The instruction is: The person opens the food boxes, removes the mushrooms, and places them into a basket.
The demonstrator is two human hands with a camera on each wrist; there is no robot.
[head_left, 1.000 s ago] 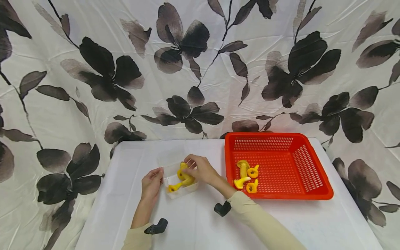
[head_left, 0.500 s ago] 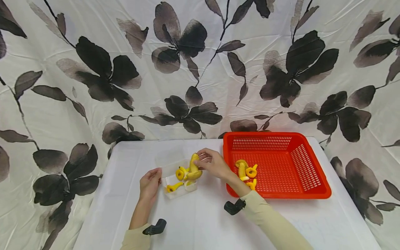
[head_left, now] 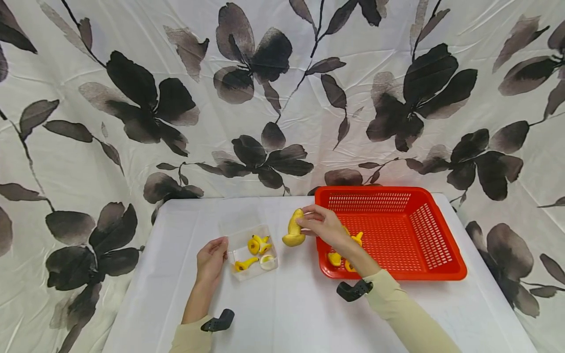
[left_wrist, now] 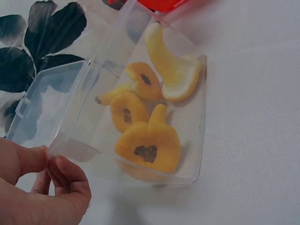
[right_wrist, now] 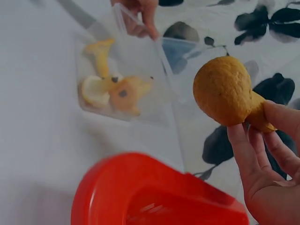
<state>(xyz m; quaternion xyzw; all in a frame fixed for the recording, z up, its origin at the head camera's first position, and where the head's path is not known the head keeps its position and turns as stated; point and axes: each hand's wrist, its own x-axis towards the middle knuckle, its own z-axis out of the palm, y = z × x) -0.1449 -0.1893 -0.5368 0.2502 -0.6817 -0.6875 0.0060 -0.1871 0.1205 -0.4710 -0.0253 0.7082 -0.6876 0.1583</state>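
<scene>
Yellow and round-capped, a mushroom-shaped piece (head_left: 295, 229) is pinched by its stalk between the thumb and fingertips of the right hand (head_left: 324, 225), cap toward the near edge of the table, held up between a box and a basket. The left hand (head_left: 212, 257) pinches the left edge of that box, a clear plastic rectangular container (head_left: 257, 274), thumb against fingers. Four smaller yellow pieces (head_left: 245, 264) lie inside it, one turned with its pale underside up near the right wall; others show dark centres in the left wrist view. A clear lid (left_wrist: 44, 105) extends open from the box's far side. Just right of the right hand, a red perforated plastic basket (head_left: 397, 235) fills the far right corner of the white-covered table (head_left: 287, 314); more yellow pieces (head_left: 334, 259) sit along its left side, partly hidden by the right forearm. Behind the far edge hangs white cloth printed with dark flowers (head_left: 344, 98).
</scene>
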